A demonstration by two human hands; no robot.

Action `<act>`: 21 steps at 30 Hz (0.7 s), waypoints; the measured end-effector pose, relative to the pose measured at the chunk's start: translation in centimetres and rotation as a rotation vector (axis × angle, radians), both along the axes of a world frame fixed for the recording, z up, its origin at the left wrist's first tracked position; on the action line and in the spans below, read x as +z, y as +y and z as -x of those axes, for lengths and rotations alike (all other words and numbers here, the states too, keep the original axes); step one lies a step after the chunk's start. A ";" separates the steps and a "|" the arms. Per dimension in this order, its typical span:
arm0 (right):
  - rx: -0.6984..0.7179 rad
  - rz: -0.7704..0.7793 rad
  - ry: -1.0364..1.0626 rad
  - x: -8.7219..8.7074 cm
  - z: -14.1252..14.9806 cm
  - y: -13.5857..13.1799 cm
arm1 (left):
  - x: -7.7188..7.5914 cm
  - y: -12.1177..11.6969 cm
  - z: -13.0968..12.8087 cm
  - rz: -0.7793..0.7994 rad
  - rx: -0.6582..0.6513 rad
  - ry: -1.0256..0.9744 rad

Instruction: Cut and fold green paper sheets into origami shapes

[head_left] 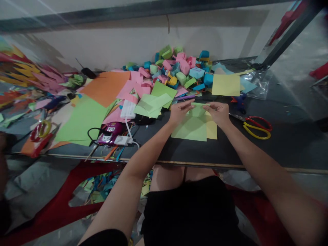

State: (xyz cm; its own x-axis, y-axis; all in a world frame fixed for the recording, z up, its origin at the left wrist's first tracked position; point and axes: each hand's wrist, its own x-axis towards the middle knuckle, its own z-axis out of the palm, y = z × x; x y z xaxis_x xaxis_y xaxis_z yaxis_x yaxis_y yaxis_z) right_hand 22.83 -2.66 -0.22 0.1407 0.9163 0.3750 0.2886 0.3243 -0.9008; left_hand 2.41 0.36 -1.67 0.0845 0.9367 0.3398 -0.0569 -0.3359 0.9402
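Green paper [198,111], left fingers [188,103], right fingers [212,105] pinching

Near the front edge of the tabletop [287,147], overlapping sheets [188,131]; over their far part, a paper piece [197,111] between left hand [179,112] and right hand [218,112]. Right of these, a pair of scissors [257,127]. Behind, close to the wall [128,44], a heap of paper shapes [183,66]. Left, a socket block [110,131], then loose sheets [82,119], then other scissors [41,129] farther left. Under the tabletop, scraps [102,184].
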 end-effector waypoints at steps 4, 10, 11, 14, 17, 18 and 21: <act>0.032 -0.005 0.016 0.1 -0.1 0.0 | 0.1 -0.2 0.6 -0.085 0.023 0.129; 0.050 0.024 -0.002 -0.1 -0.2 0.2 | 0.6 -0.5 1.1 -0.250 0.057 0.381; 0.042 0.024 -0.010 -0.2 -0.1 0.2 | 0.6 -0.5 1.1 -0.252 0.059 0.390; 0.035 0.028 0.009 -0.2 0.0 0.3 | 0.4 -0.3 1.1 -0.226 0.068 0.363; 0.075 0.069 0.061 -0.2 0.0 0.3 | 0.2 -0.2 1.0 -0.203 0.087 0.329; 0.091 0.085 0.077 -0.2 0.0 0.3 | 0.2 -0.3 1.0 -0.196 0.092 0.319; 0.107 0.099 0.116 -0.1 -0.1 0.3 | 0.3 -0.4 1.0 -0.171 0.095 0.280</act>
State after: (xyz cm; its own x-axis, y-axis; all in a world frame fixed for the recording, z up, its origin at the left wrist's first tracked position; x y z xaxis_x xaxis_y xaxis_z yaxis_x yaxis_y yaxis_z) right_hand 22.94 -2.33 -0.32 0.0772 0.9600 0.2690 0.1495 0.2556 -0.9552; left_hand 1.44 -0.01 -1.35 0.1116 0.8761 0.4690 0.2345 -0.4818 0.8443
